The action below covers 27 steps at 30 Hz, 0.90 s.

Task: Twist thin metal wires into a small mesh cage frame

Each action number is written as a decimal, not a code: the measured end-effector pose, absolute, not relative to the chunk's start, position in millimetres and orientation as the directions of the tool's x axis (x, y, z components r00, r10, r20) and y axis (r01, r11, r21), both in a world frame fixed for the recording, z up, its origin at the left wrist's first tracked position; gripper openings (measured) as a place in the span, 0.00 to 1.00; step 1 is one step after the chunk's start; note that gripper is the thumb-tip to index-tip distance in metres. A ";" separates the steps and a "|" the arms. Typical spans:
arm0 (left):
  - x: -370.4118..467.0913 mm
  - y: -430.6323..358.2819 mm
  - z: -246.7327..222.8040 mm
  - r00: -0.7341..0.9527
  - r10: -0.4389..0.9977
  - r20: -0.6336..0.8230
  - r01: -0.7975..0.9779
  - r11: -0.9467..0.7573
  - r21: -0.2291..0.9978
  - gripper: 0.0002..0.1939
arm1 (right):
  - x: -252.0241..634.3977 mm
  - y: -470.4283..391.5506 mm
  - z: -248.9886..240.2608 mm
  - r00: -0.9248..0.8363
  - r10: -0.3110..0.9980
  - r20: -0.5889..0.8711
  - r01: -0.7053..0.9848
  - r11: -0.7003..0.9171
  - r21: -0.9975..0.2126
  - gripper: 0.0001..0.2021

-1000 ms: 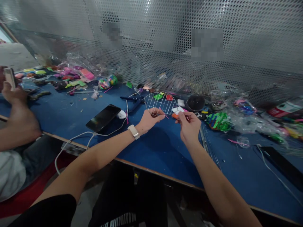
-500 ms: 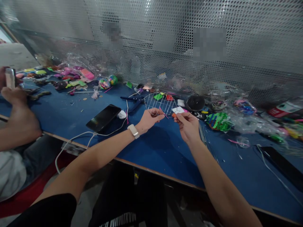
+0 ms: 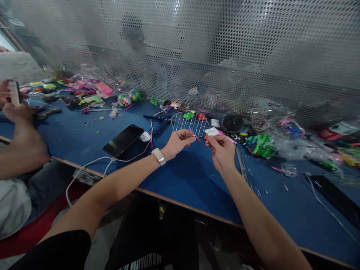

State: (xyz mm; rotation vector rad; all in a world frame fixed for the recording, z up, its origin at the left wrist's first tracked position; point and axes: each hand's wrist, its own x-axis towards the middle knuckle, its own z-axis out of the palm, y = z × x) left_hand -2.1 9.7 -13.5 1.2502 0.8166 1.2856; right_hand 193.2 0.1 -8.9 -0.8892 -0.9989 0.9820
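Observation:
My left hand (image 3: 180, 144), with a pale-banded watch at the wrist, is closed at the near edge of a rounded wire grid frame (image 3: 189, 124). A thin pink strip (image 3: 195, 135) sticks out by its thumb and fingertips. Just to the right, my right hand (image 3: 223, 150) pinches a small orange piece (image 3: 207, 137) between thumb and forefinger, close to the frame's right edge. Its other fingers are curled. Behind the frame, green and red pieces show through the wires. A white piece (image 3: 212, 131) lies beyond the right fingertips.
Left of my hands are blue-handled pliers (image 3: 161, 122), a phone (image 3: 123, 140) and a white cable (image 3: 135, 158). On the right lie thin clear strands (image 3: 247, 172), a green sequined piece (image 3: 260, 145) and another phone (image 3: 336, 195). A perforated metal panel (image 3: 191, 48) stands behind. At far left, another person's hands hold a phone.
My right hand has shifted very slightly, its fingertips still pinched by the frame's right edge. My left hand and the wire frame look almost unmoved.

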 end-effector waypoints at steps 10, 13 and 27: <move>-0.1 7.0 -9.8 0.133 0.962 0.237 -0.214 -0.205 0.955 0.23 | 193.0 -0.1 -9.4 0.232 0.920 0.315 -0.132 0.351 -0.927 0.20; 0.5 8.1 -11.1 0.143 0.958 0.250 -0.202 -0.219 0.955 0.23 | 194.5 2.8 -11.6 0.203 0.947 0.250 -0.223 0.293 -0.930 0.23; 1.6 21.9 -16.1 0.243 0.942 0.231 -0.221 -0.178 0.959 0.29 | 184.4 11.4 -25.7 0.043 0.989 0.144 -0.332 0.150 -0.931 0.27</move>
